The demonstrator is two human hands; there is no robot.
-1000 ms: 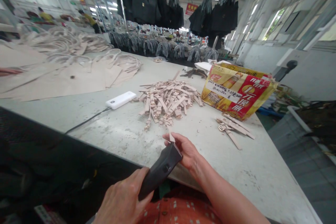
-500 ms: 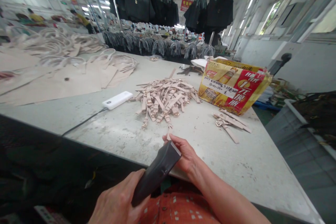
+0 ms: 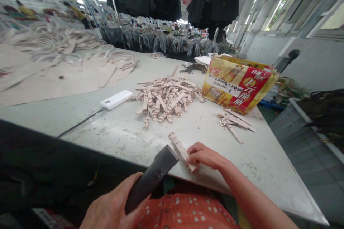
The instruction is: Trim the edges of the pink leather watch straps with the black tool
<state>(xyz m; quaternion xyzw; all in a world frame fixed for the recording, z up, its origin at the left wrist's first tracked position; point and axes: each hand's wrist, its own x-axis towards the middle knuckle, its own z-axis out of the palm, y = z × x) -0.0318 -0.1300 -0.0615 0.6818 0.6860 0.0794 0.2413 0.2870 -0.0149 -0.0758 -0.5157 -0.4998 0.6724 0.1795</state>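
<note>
My left hand (image 3: 113,200) is closed around a black hair clipper (image 3: 152,179), whose wide head points up and to the right. My right hand (image 3: 205,155) pinches a beige buckle strap (image 3: 177,145) near its lower end, above the table's front edge. The strap's metal buckle is at its far end, a short way from the clipper's head. Beyond both hands lies a heap of similar buckle straps (image 3: 168,96). A smaller group of straps (image 3: 236,121) rests to the right.
A yellow and red cardboard box (image 3: 236,87) stands at the back right of the table (image 3: 129,143). A white power bank (image 3: 116,99) with a black cable lies left of the heap. Beige bag pieces (image 3: 53,78) cover the far left. A grey bin (image 3: 309,143) stands right.
My right hand has moved right and turned, and the strap now slants clear of the clipper's head. The clipper has shifted slightly left with my left hand.
</note>
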